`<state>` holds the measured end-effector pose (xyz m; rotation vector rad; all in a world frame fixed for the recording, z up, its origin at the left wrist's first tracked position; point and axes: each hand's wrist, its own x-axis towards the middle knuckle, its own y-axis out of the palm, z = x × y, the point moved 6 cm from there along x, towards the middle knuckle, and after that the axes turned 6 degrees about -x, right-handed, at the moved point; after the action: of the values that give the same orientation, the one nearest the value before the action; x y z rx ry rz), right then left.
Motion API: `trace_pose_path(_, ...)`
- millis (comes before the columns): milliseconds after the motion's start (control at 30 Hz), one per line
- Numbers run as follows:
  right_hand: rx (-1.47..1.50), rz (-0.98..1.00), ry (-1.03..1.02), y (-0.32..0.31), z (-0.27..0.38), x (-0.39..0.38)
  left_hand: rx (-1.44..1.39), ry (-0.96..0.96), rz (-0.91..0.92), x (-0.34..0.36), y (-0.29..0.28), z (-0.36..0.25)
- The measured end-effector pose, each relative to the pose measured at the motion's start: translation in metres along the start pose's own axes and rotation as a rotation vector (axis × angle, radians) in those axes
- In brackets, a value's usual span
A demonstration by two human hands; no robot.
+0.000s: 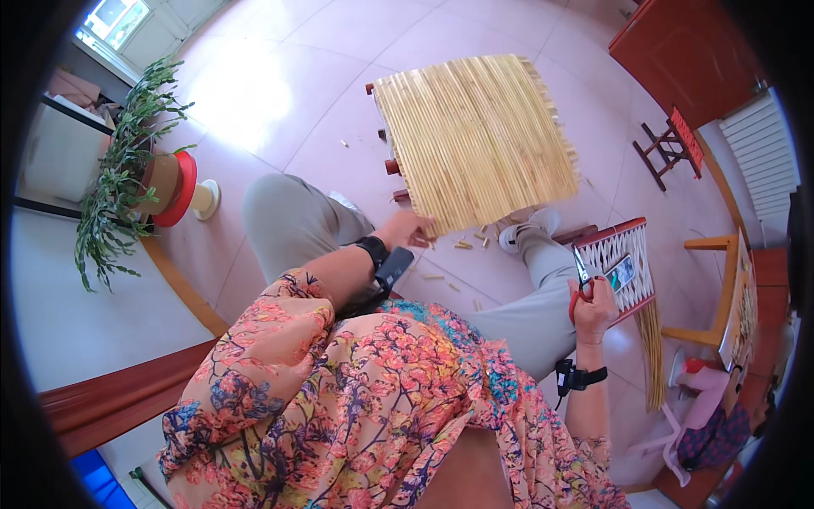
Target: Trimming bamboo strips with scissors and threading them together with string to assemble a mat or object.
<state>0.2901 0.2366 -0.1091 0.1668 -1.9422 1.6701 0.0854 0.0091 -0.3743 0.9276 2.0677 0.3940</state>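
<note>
A mat of pale yellow straw stalks (pixel 479 136), bound side by side, rests on a low support in front of me. My left hand (pixel 407 228) is at its near left corner, with fingers pinched on the mat's edge. A small stub of straw pokes out below the fingertips. Off to the right, my right hand (pixel 595 309) is wrapped round the red handles of a pair of scissors (pixel 582 270). Their blades point away from me, apart from the mat. Below that hand is a folding stool with a white corded seat (pixel 634 288).
Cut straw stubs (pixel 463 245) litter the tiled floor between my feet. A long straw bundle (pixel 651 352) hangs by the stool. A potted plant (pixel 127 170) stands left, a small folding stool (pixel 670 146) far right. A person in pink trousers (pixel 704 399) is at lower right near a wooden-framed table (pixel 721 293).
</note>
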Motion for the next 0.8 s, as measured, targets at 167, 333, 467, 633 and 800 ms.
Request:
trace_pose_path(167, 0.884, 0.371, 1.050, 0.043, -0.049, -0.013, 0.661, -0.426, 0.252, -0.036, 0.031, -0.023)
trace_pose_path(333, 1.284, 0.417, 1.186, 0.059, 0.007, 0.014, 0.862, -0.093, 0.013, 0.010, -0.029, -0.126)
trace_pose_path(467, 1.223, 0.586, 1.476, 0.150, -0.010, -0.033, 1.267, 0.411, -0.696, 0.023, -0.069, -0.218)
trace_pose_path(633, 1.112, 0.647, 1.607, 0.225, 0.027, -0.042, 1.407, 0.435, -0.867, 0.034, -0.103, -0.227)
trace_pose_path(800, 0.969, 0.111, 1.590, 0.237, 0.007, -0.019, 1.262, 0.265, -0.907, 0.018, -0.079, -0.224)
